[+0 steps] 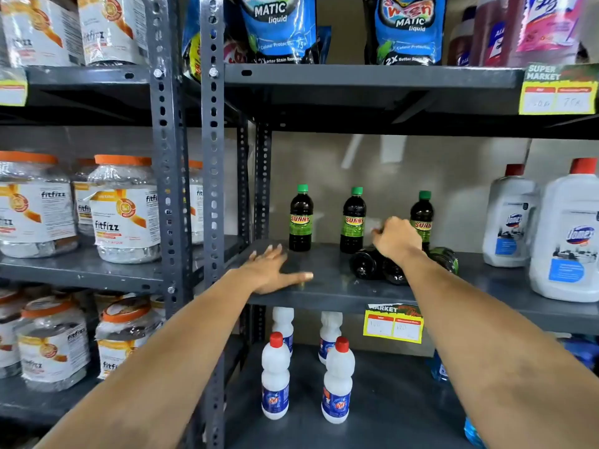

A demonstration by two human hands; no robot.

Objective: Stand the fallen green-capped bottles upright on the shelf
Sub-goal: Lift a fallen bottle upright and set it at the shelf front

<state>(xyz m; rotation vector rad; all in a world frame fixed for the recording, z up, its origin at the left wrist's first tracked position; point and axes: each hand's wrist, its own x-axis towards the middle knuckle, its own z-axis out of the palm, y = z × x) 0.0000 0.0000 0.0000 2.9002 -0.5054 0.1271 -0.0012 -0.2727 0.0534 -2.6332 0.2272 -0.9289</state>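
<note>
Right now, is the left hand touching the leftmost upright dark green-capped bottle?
Apart. The head view shows the left hand flat on the grey metal shelf, with bare shelf visible between its fingers and the leftmost upright dark green-capped bottle.

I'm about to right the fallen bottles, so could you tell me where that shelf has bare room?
Bare shelf runs along the front edge, between the flat left hand and the fallen bottles. Another bare patch lies between those and the white jugs. It is crowded under the right hand, where fallen bottles lie close against the third upright bottle.
</note>
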